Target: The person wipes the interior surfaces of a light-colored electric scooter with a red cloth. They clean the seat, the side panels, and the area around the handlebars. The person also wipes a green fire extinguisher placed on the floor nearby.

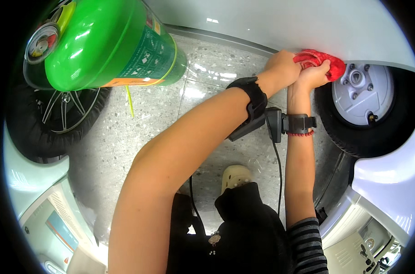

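Observation:
A crumpled red cloth [318, 61] is bunched between my two hands, close to the lower edge of a pale glossy vehicle panel [262, 20]. My right hand [313, 75] grips the cloth, the thumb lying across it. Pressed against its left end is my left hand [281, 68], closed like a fist with its fingertips hidden. Just right of the hands sits a small vehicle wheel [361, 96] with a silver rim and black tyre. I cannot tell whether the cloth touches the panel or the rim.
A large green fire extinguisher [101, 41] with a gauge stands at upper left, before a black spoked wheel [65, 109]. Pale vehicle bodywork curves in at lower left [39, 150] and lower right [388, 185]. Black cables [278, 171] hang from wrist-worn devices above the speckled tile floor [132, 137].

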The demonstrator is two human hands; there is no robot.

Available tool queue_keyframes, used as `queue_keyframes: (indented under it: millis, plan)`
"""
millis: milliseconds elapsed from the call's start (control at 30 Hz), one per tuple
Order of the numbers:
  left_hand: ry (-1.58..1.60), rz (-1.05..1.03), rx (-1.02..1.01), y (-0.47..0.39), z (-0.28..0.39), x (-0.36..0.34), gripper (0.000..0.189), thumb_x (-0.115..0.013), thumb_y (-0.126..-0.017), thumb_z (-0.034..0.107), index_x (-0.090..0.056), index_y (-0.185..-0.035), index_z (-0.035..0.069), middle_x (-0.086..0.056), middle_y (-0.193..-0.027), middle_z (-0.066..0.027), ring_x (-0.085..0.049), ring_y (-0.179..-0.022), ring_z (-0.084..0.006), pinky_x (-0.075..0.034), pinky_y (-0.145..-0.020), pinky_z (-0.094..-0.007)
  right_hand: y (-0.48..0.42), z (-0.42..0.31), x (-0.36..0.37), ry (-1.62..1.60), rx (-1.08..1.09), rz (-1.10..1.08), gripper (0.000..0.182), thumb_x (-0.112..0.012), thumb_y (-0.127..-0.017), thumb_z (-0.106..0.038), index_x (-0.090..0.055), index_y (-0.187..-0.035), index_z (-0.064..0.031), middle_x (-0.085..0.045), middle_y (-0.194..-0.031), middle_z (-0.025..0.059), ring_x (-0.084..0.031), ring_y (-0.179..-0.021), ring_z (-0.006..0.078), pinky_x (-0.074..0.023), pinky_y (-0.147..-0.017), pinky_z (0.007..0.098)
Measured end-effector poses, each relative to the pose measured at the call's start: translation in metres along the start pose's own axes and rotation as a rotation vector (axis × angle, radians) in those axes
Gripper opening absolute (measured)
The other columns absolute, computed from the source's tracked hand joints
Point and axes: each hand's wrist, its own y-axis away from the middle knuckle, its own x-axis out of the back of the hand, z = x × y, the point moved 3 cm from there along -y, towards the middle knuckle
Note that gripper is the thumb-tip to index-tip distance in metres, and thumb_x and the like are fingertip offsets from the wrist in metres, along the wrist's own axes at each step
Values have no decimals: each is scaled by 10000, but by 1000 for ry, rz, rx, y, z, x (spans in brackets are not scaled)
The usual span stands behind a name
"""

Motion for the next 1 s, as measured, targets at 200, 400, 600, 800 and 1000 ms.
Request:
queue_keyframes:
  millis: [200, 400, 600, 800, 1000]
  plan:
    - [-355, 4, -43, 1, -19, 26, 277, -534, -861, 290, -653, -999, 81, -651, -861, -155, -610, -826, -322, -470, -744, -400, 7, 48, 9, -43, -241, 151, 281, -400, -875, -249, -498, -1000, -17, -576, -970, 110, -584, -816, 243, -505, -711, 361]
    - [-453, -11, -102, 11, -27, 41, 312, -545, -861, 338, -635, -999, 72, -648, -864, -150, -604, -839, -339, -467, -740, -430, 13, 60, 12, -219, -558, -15, 455, -355, -800, -382, -512, -1037, -27, -564, -1061, 145, -544, -960, 304, -472, -816, 459]
    - [-588, 91, -134, 29, -28, 65, 339, -535, -867, 335, -590, -1082, 79, -646, -866, -169, -604, -850, -351, -470, -743, -443, 31, 76, 2, -250, -633, -111, 504, -336, -780, -394, -524, -1084, -40, -559, -1115, 155, -543, -990, 324, -472, -832, 458]
    - [-446, 134, -114, 58, -58, 99, 422, -518, -872, 327, -500, -1168, 27, -644, -882, -201, -618, -828, -369, -473, -736, -433, 74, 88, -23, -291, -698, -115, 399, -382, -775, -345, -528, -1002, -51, -571, -1032, 106, -541, -950, 278, -468, -821, 432]
    - [-370, 195, 62, 76, -77, 125, 526, -523, -843, 339, -381, -1230, 12, -626, -882, -257, -600, -859, -420, -462, -772, -447, 111, 105, -38, -210, -916, -165, 369, -444, -773, -347, -545, -976, -56, -597, -998, 108, -569, -917, 282, -472, -813, 421]
